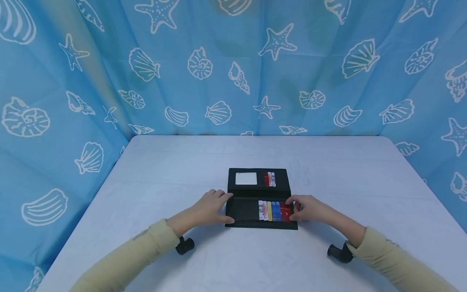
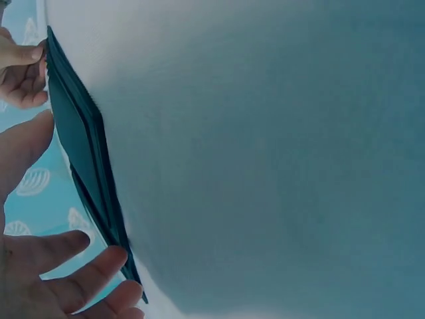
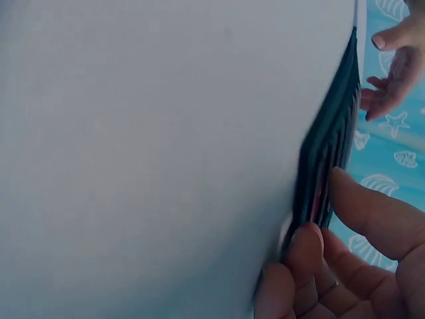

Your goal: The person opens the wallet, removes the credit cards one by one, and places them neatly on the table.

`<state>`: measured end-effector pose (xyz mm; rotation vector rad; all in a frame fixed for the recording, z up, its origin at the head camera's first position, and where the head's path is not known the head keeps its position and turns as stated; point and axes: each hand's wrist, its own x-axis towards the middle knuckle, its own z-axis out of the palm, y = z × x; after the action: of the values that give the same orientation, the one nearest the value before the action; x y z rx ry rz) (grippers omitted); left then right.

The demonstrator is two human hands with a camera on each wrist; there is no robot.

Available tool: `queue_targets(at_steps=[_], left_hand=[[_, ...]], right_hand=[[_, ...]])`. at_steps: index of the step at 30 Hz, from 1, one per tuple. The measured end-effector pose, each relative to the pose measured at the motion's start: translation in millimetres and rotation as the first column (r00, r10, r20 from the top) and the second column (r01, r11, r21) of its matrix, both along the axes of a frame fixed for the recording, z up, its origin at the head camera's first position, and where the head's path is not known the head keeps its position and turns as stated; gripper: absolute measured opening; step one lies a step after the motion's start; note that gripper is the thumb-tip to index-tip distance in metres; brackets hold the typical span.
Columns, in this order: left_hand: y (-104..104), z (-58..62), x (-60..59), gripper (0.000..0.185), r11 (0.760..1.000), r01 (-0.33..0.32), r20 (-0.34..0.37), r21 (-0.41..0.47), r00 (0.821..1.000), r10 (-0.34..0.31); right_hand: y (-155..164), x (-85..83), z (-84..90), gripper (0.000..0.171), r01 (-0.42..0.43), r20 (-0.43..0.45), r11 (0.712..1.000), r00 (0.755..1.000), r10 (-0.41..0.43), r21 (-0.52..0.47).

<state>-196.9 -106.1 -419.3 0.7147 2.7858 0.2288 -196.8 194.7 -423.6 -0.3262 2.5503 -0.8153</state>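
Fingers first: the left hand (image 1: 211, 207) has its fingers (image 1: 221, 194) fairly straight and a little apart, fingertips on the left end of the near half of a black long wallet (image 1: 259, 198), thumb against the front edge, so more resting on it than gripping. The right hand (image 1: 308, 209) is curled a bit more, fingers (image 3: 302, 256) and thumb pinching the right end of that near half, right beside the row of cards (image 1: 274, 211). The wallet is already lying open and flat near the middle of the white tabletop (image 1: 255, 259), inside facing up. The near half has its slots full of colourful cards, the far half has a clear window pocket (image 1: 246, 178) plus a few more cards (image 1: 269, 179). So as far as I can judge, the opening part is done and no card has been pulled out or lies loose on the tabletop yet. The long axis runs left to right across the person, fold line along it, and the far flap points away toward the blue seashell curtain (image 1: 233, 65).
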Motion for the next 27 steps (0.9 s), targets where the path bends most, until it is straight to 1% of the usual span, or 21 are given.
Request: queue_targets(at_steps=[5,11,16,22,25,27], left_hand=[[4,-0.1,-1.2,0.082,0.999,0.027,-0.007,-0.032,1.0,-0.027],[7,-1.7,-1.1,0.08,0.998,0.037,-0.023,-0.048,0.999,-0.038],[8,-2.5,-0.8,0.076,0.997,0.042,-0.055,-0.067,0.997,-0.046],[9,-2.2,-0.1,0.074,0.998,0.036,-0.056,-0.06,0.998,-0.04],[10,-2.3,0.3,0.073,0.998,0.035,-0.06,-0.061,0.997,-0.039],[11,-1.8,0.5,0.073,0.997,0.039,-0.068,-0.065,0.997,-0.044]], right_hand=[[-4,3.4,1.2,0.047,0.011,-0.003,1.0,1.0,-0.011,0.0],[-6,-0.8,0.9,0.05,0.027,0.025,0.999,0.999,-0.028,0.035],[-9,-8.6,0.1,0.05,0.055,0.086,0.996,0.994,-0.061,0.076],[-12,-14.0,-0.1,0.049,0.064,0.111,0.99,0.991,-0.079,0.129],[-13,-15.0,0.8,0.047,0.079,0.116,0.988,0.989,-0.095,0.134],[-13,-15.6,1.6,0.044,0.107,0.133,0.987,0.984,-0.123,0.123]])
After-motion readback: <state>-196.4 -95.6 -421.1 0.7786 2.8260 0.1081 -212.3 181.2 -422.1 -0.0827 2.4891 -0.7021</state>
